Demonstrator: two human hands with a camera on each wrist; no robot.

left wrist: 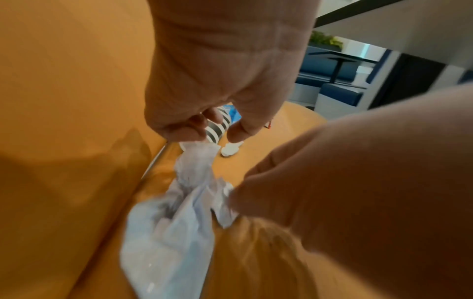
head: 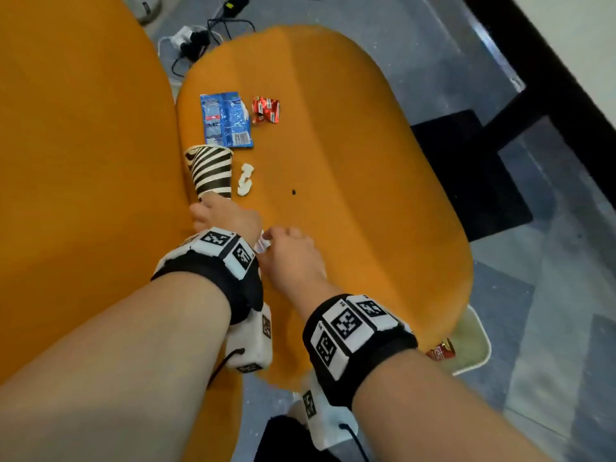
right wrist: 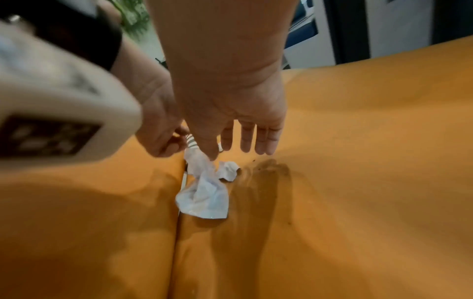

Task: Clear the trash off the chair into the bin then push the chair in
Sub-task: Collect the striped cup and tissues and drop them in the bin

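Note:
The orange chair seat (head: pixel 350 161) carries a blue wrapper (head: pixel 226 120), a red wrapper (head: pixel 265 109), a striped paper cup (head: pixel 210 171) lying on its side, and a small white scrap (head: pixel 245 180). A crumpled white paper (right wrist: pixel 204 190) lies by the gap between seat and backrest. My left hand (left wrist: pixel 217 133) pinches its upper end, just in front of the cup's base. My right hand (right wrist: pixel 230 151) sits beside it with straight fingers, the thumb tip touching the paper. In the head view only a corner of the paper (head: pixel 261 245) shows between the hands.
The orange backrest (head: pixel 66 161) fills the left side. A pale bin (head: pixel 480 345) stands on the floor by the seat's near right edge, with a red wrapper (head: pixel 440 351) inside. A power strip and cables (head: pixel 196 38) lie beyond the seat. A black table base (head: pixel 473 168) stands to the right.

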